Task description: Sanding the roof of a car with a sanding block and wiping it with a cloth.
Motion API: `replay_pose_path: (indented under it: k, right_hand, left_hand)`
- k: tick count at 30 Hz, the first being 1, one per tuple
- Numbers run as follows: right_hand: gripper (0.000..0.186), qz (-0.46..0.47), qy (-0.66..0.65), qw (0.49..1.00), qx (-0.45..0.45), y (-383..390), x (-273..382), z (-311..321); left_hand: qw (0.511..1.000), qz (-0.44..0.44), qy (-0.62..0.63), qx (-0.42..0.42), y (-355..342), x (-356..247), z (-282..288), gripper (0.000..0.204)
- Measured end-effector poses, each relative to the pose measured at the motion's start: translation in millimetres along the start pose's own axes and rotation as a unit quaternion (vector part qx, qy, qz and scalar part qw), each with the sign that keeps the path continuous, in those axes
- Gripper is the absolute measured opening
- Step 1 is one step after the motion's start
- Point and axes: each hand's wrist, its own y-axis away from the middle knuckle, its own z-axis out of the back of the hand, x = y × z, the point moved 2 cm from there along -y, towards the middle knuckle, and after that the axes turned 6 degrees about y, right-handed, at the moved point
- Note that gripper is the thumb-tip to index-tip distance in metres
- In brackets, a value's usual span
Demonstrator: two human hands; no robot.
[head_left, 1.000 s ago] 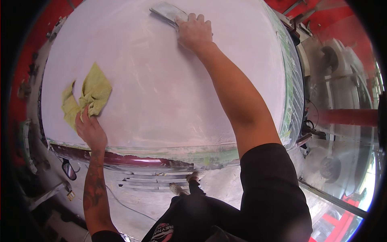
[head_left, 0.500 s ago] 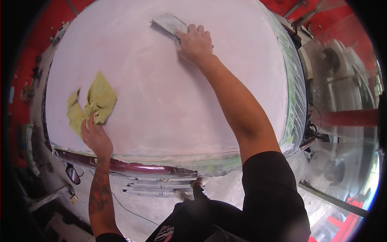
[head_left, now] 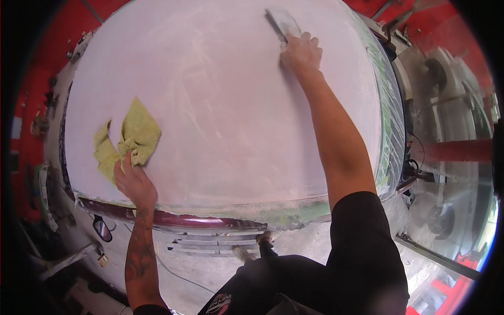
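Observation:
A broad, whitish-pink car panel (head_left: 226, 121) spreads out below me, with pale dusty streaks across its middle. At its far right part, my right hand (head_left: 303, 55) grips the near end of a grey sanding block (head_left: 283, 24), which lies against the surface; the fingers cover that end. On the near left of the panel, my left hand (head_left: 135, 178) is closed on a bunched part of a yellow-green cloth (head_left: 137, 134). The rest of the cloth spreads over the panel in two folded points.
Green masking tape and clear plastic film (head_left: 391, 121) run along the right edge. Maroon bodywork (head_left: 194, 219) shows at the near edge. A slatted metal step (head_left: 210, 244) stands below it. A small mirror (head_left: 102, 228) is at lower left, and dusty car parts (head_left: 446, 105) are at right.
My right hand has slid the sanding block to the right and slightly farther away. My left hand and the cloth have shifted only slightly in the picture, along with the whole view.

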Motion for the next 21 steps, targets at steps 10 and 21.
replay_pose_path:
  k: [10,21]
  right_hand:
    - [0.048,-0.074,0.118,0.990,0.025,79,-118,5]
    - [0.052,-0.154,-0.496,0.854,0.012,317,-61,89]
  left_hand:
    - [1.000,0.024,-0.008,-0.011,-2,4,0,0.044]
    - [0.986,0.068,0.142,-0.062,10,6,-1,0.039]
